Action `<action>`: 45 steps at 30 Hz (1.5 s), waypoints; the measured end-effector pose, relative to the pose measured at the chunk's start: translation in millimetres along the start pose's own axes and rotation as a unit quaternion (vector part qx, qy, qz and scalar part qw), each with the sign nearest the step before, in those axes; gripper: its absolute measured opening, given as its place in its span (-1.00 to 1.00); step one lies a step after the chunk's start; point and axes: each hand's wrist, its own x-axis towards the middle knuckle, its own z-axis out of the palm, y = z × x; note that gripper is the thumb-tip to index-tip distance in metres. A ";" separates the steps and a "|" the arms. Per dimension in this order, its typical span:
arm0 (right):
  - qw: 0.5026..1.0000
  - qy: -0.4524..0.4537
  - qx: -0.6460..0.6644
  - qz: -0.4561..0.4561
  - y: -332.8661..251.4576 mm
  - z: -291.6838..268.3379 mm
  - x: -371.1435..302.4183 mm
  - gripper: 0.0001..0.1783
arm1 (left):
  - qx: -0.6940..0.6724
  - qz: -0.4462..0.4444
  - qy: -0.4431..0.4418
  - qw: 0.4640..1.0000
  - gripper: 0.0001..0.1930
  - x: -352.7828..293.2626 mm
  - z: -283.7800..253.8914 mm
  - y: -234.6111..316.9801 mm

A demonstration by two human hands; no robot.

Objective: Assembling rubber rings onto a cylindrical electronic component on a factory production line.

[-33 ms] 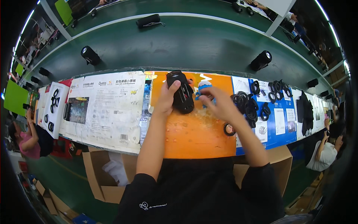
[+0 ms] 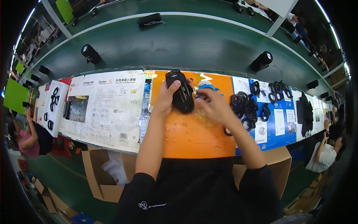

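My left hand (image 2: 166, 98) is wrapped round a black cylindrical speaker (image 2: 182, 95), its thumb lying across the upper part. The speaker tilts slightly above the orange board (image 2: 197, 136), its top end away from me. Just right of its body, my right hand (image 2: 215, 107) has thumb and fingers drawn together. Whatever those fingertips hold, if anything, is too small to make out. Beyond that hand a blue and white patch (image 2: 206, 85) shows on the board. A heap of black looped pieces (image 2: 244, 106) lies to the right, partly behind my right wrist.
More black loops (image 2: 276, 90) lie on the blue board. A white tray (image 2: 61, 112) with black rings stands left. Several speakers, including one at left (image 2: 90, 54) and one at right (image 2: 262, 61), stand on the green surface beyond. Cardboard boxes (image 2: 97, 175) sit below the table edge.
My right hand has shifted slightly toward me, its fingers curling in more beside the speaker. The speaker stays in my left hand, almost unmoved.
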 end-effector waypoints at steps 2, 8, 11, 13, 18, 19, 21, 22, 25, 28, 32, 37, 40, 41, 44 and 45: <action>0.979 0.032 0.199 0.025 -15.1 38.2 -9.6 -0.25 | -0.033 0.043 -0.034 0.998 -0.46 0.7 1.9 3.6; 0.994 0.102 0.025 -0.016 -7.5 84.3 -6.5 -0.10 | -0.019 0.062 -0.020 0.998 -0.42 -6.6 -3.4 10.2; 0.987 0.149 0.039 -0.041 0.1 95.1 -9.2 -0.12 | -0.001 0.089 0.016 0.996 -0.40 -6.7 -0.1 7.8; 0.984 0.162 0.035 -0.063 0.7 97.7 -10.6 -0.13 | 0.015 0.103 0.037 0.994 -0.39 -6.6 0.5 6.2; 0.977 0.184 0.054 -0.094 -0.4 98.1 -12.1 -0.15 | 0.012 0.120 0.026 0.992 -0.24 -8.0 0.1 8.9; 0.976 0.176 0.100 -0.086 -0.9 97.2 -12.9 -0.15 | 0.014 0.120 0.027 0.992 -0.24 -7.4 -0.5 9.1; 0.972 0.167 0.147 -0.077 0.2 94.8 -14.1 -0.15 | -0.066 0.095 -0.058 0.992 -0.22 -5.9 -1.7 9.5; 0.973 0.162 0.141 -0.089 1.4 92.6 -14.5 -0.13 | -0.066 0.093 -0.058 0.992 -0.22 -5.1 -2.7 7.8; 0.975 0.146 0.136 -0.098 -2.4 85.9 -17.2 -0.09 | -0.057 0.092 -0.058 0.992 -0.13 -4.4 -1.0 3.5; 0.974 0.147 0.134 -0.105 -1.3 87.2 -16.7 -0.06 | -0.047 0.083 -0.048 0.994 -0.13 -4.1 4.4 3.2; 0.970 0.166 0.145 -0.102 6.2 92.6 -16.2 -0.06 | -0.009 0.072 -0.052 0.996 -0.14 -2.0 2.7 -3.0; 0.972 0.171 0.123 -0.109 7.1 90.2 -19.7 -0.07 | -0.019 0.071 -0.062 0.995 -0.21 -5.6 9.0 -4.0; 0.965 0.176 0.168 -0.102 9.7 95.8 -20.8 -0.07 | -0.008 0.072 -0.061 0.995 -0.25 -7.6 13.0 -4.0; 0.956 0.179 0.214 -0.096 11.3 97.8 -20.7 -0.07 | -0.009 0.072 -0.064 0.995 -0.25 -7.5 13.9 -5.1; 0.961 0.171 0.193 -0.100 15.2 97.4 -21.1 -0.07 | -0.023 0.071 -0.074 0.994 -0.26 -8.9 12.7 -6.8; 0.961 0.171 0.194 -0.101 15.1 97.1 -21.3 -0.07 | -0.035 0.071 -0.081 0.994 -0.27 -9.0 11.8 -7.4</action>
